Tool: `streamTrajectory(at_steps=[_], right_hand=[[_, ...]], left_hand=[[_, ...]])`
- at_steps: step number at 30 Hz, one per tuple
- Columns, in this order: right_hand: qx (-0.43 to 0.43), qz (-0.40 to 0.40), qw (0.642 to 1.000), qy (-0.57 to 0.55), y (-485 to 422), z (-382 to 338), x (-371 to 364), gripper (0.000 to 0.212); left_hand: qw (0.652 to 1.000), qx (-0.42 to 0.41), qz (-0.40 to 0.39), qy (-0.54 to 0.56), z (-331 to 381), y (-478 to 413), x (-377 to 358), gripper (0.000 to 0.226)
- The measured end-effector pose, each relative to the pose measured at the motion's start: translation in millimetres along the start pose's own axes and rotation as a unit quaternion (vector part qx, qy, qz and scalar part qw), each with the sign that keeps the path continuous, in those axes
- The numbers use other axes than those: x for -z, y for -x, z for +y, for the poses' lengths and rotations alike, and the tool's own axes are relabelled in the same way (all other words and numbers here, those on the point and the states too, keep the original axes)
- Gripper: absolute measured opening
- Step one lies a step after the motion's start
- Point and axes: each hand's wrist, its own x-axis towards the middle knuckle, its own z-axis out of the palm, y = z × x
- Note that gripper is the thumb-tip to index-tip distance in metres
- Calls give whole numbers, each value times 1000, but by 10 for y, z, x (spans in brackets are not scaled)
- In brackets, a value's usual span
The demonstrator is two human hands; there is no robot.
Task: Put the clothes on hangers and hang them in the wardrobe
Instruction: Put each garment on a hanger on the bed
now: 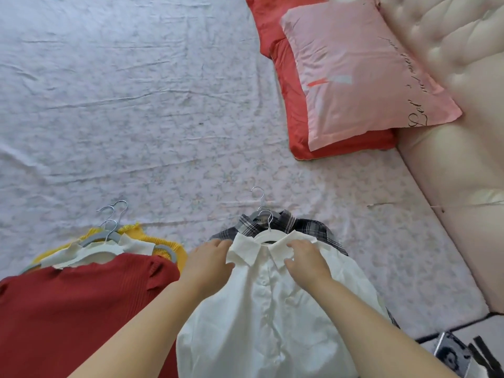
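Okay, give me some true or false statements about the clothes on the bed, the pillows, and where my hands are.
1. The left hand and the right hand are both on the collar of the white shirt. True.
2. The white shirt lies on top of a plaid shirt. True.
3. The red top lies underneath the yellow garment. False: the red top lies on top of it.
4. The pink pillow lies under the red pillow. False: the pink one lies on top.
5. The white shirt has no hanger in it. False: a white hanger shows at its collar.
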Motion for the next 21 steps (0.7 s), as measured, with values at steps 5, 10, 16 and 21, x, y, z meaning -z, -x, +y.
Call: streamTrajectory(at_steps=[5,10,16,21], right_hand=[[45,3,998,44,-879,96,-260,35],[54,0,993,107,-1429,228,-567,38],[64,7,992,111,-1572,409,-836,40],[73,1,994,79,-1577,485,-881,54]], left_hand=[[998,44,21,26,-65,-515,-436,50],[996,72,37,49,-158,-837,-816,47],[994,85,33,66,-239,-971,-1130,46],[991,110,30,69,-236,-1011,-1228,48]])
